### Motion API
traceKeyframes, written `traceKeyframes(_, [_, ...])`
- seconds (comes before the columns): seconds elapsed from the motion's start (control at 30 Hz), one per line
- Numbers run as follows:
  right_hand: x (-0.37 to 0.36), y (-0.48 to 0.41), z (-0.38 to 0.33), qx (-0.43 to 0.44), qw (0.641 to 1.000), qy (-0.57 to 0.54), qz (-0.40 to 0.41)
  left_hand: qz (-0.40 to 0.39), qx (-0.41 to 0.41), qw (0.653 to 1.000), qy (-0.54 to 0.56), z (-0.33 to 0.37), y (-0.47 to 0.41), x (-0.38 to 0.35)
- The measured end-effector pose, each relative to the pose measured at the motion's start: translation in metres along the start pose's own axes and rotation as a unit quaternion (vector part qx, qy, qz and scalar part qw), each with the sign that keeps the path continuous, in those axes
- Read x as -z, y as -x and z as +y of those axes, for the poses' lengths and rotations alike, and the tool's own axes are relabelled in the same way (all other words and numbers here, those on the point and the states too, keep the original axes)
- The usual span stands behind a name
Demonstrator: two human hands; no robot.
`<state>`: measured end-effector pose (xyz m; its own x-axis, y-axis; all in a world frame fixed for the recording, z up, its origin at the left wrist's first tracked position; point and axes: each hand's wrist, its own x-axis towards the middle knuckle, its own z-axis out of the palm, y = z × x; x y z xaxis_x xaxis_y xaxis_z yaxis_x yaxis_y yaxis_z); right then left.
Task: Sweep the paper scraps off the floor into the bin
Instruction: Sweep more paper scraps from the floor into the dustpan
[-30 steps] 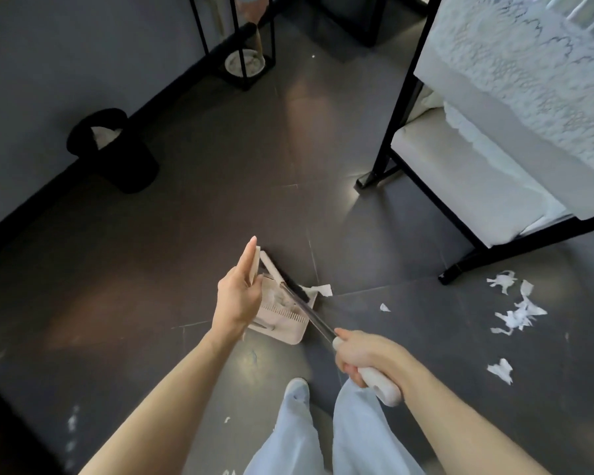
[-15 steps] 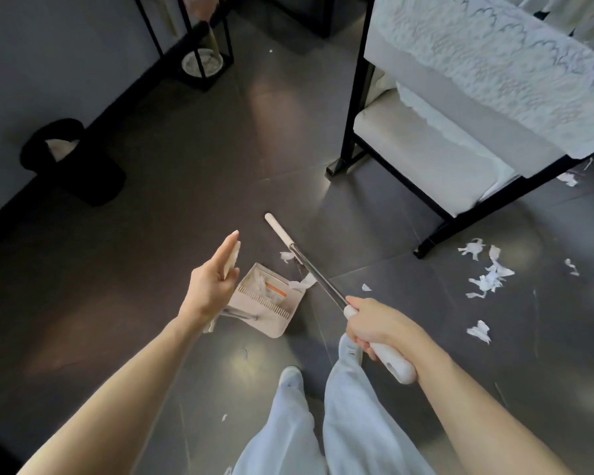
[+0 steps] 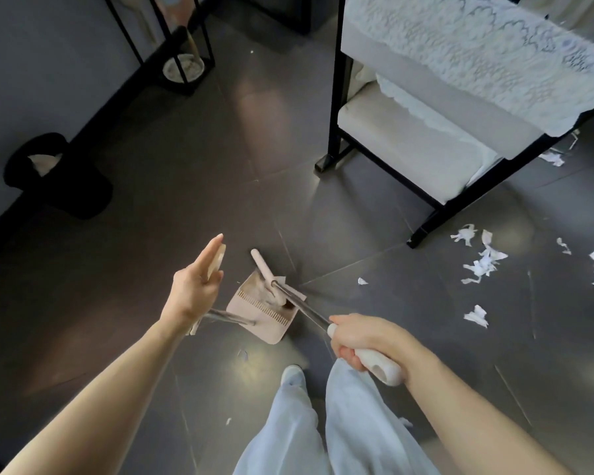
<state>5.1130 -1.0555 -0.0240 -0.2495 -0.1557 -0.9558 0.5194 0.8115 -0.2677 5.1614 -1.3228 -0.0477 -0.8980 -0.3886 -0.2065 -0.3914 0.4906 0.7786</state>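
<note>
Two hands in frame, both busy. Left hand (image 3: 196,289) holds the dustpan handle (image 3: 216,265) at its pale top end, thumb and lower fingers around it, index finger stretched out straight toward 12 o'clock. Dustpan (image 3: 261,311) sits on the floor (image 3: 186,186) just at 3 o'clock of that hand, mouth facing 1 o'clock, comb teeth along its rear edge; contents mostly hidden by the broom head, one white scrap shows at its lip. Right hand (image 3: 357,339) is fisted tight on the white grip of the broom (image 3: 379,366), metal shaft running to 10 o'clock, head down inside the pan. Main lot of paper scraps (image 3: 484,264) lies at 3 o'clock of the pan, well apart from it, near the foot of the black-framed chair (image 3: 426,145); one lone scrap (image 3: 362,281) between the pile and the pan, more at the far right edge. Bin (image 3: 59,180) is black, at 10 o'clock by the wall, well apart from the pan, something pale inside. Light trousers and one white shoe at 6 o'clock.
</note>
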Motion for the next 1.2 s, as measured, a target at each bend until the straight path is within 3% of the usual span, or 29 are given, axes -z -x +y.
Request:
traceKeyframes(0.1, [0.016, 0.019, -0.006, 0.002, 0.996, -0.087, -0.019, 0.013, 0.001, 1.000, -0.005, -0.006, 0.008, 0.004])
traceKeyframes(0.27, [0.008, 0.036, -0.028, 0.033, 0.999, -0.016, -0.008, 0.061, 0.029, 0.998, 0.010, -0.025, 0.032, 0.017])
traceKeyframes(0.5, [-0.008, 0.022, -0.066, 0.047, 0.999, -0.004, 0.004, 0.119, 0.048, 0.991, 0.040, -0.054, 0.081, 0.049])
traceKeyframes(0.63, [-0.035, -0.006, -0.080, 0.063, 0.993, 0.095, 0.020, 0.157, 0.079, 0.983, 0.055, -0.077, 0.104, 0.069])
traceKeyframes(0.77, [-0.066, -0.032, -0.073, 0.065, 0.957, 0.278, 0.040, 0.178, 0.115, 0.975, 0.065, -0.088, 0.102, 0.072])
traceKeyframes(0.9, [-0.078, -0.037, -0.067, 0.007, 0.916, 0.401, -0.025, 0.168, 0.132, 0.976, 0.044, -0.088, 0.070, 0.083])
traceKeyframes(1.2, [-0.073, -0.060, -0.079, 0.022, 0.899, 0.435, 0.046, 0.173, 0.156, 0.972, 0.014, -0.087, 0.057, 0.087])
